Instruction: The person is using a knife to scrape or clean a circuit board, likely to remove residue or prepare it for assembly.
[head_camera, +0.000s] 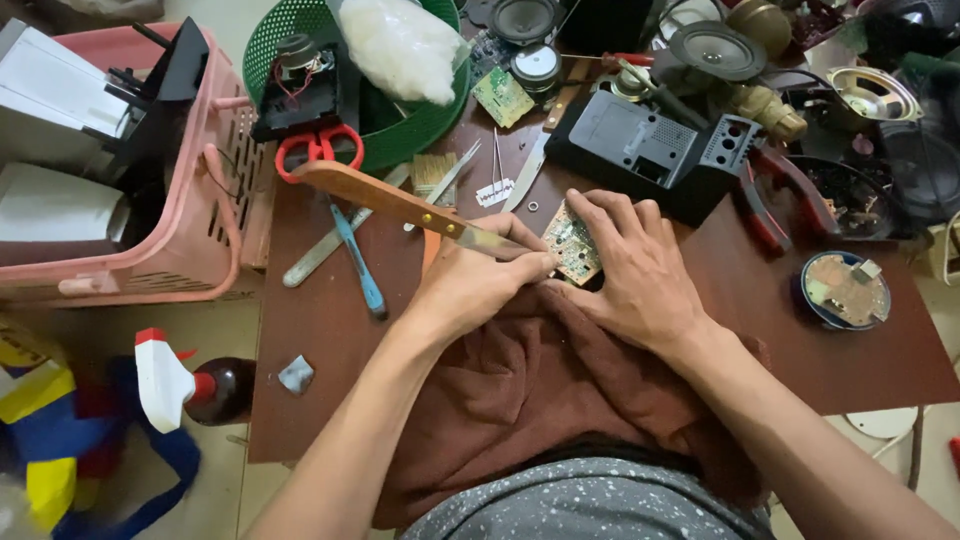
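Scraping at a small circuit board (572, 243): the left hand (480, 280) grips a wooden-handled knife (400, 204), blade tip on the board, while the right hand (635, 270) pins it to the brown cloth (540, 380). Steady downward pressure seems needed.

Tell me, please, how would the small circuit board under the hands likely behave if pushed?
The circuit board looks thin and rigid, so probably light. Resting on the soft brown cloth, it would likely tilt rather than slide. Its components seem fragile.

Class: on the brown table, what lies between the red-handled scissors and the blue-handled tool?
In the head view, the knife's wooden handle crosses between the scissors and blue-handled tool.
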